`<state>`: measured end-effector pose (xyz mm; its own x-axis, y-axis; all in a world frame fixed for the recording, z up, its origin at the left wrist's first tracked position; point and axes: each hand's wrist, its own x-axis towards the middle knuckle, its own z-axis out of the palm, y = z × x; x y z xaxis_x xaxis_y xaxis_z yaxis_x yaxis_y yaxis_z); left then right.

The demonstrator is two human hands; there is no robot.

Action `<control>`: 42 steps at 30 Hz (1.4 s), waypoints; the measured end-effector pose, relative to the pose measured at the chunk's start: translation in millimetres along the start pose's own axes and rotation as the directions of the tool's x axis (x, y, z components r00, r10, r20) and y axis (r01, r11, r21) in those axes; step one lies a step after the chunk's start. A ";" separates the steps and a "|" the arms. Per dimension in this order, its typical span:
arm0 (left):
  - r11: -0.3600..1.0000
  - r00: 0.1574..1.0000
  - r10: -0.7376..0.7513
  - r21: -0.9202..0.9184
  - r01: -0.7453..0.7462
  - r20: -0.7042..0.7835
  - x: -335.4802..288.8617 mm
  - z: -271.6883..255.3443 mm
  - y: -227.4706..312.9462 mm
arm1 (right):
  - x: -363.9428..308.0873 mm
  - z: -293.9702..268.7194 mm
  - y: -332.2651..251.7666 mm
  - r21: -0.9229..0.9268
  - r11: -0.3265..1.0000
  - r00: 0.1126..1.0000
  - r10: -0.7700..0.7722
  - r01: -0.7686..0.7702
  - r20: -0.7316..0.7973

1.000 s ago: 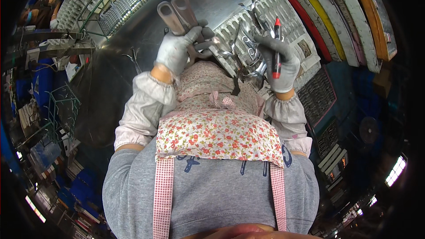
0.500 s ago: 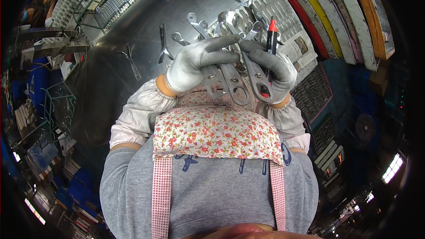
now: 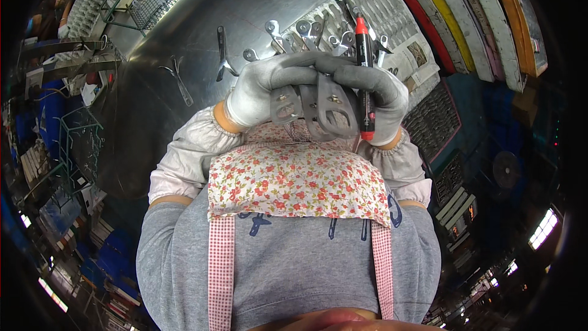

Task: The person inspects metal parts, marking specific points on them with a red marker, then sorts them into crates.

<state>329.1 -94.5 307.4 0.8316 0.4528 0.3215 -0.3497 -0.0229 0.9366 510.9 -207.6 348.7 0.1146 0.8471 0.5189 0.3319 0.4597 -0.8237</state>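
Observation:
Both hands wear white gloves with grey-coated fingers and meet in front of my chest. My left hand (image 3: 269, 83) is closed around several flat grey metal tools (image 3: 286, 105), each with a slotted handle end and a small rivet, fanned side by side. Held closed at the other side, my right hand (image 3: 378, 89) grips the rightmost metal tool (image 3: 338, 124), its fingertips against the left ones. A black marker pen (image 3: 365, 55) with red ends stands lengthwise against the right hand's fingers. The tools' upper parts are largely hidden by the gloves.
Beyond my hands lie several shiny metal tools (image 3: 275, 29) and a newspaper-like sheet (image 3: 411, 55). Two forked tools, one dark (image 3: 222, 55), one thin (image 3: 180, 83), rest on the metal table (image 3: 196, 18). Upright coloured boards (image 3: 441, 15) line the right; a wire basket (image 3: 147, 15) stands far left.
The metal tools have drawn closer together, with my left fingers now curled over them. The marker has shifted left and down, in front of the right fingers.

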 end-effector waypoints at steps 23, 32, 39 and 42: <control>0.930 0.988 0.110 0.339 -0.140 0.106 -15.1 7.8 8.2 | 110.8 54.9 84.5 -0.422 0.904 0.746 0.325 -0.065 0.582; 0.997 0.988 -0.081 0.004 0.082 -0.134 -54.7 -0.1 7.7 | 131.3 66.6 89.8 -0.232 0.919 0.751 0.393 -0.317 0.530; 0.948 0.983 0.157 0.293 -0.124 -0.093 -58.6 -6.8 9.7 | 132.2 66.2 74.9 -0.326 0.934 0.803 0.306 -0.148 0.512; 0.923 0.975 0.203 0.351 -0.157 -0.096 -59.8 -7.5 8.4 | 132.7 65.5 72.9 -0.457 0.886 0.799 0.221 0.074 0.559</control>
<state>273.2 -115.1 295.0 0.6983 0.5220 0.4898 -0.3024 -0.4051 0.8628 489.0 -44.3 342.5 -0.3585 0.9277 0.1045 0.7308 0.3485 -0.5869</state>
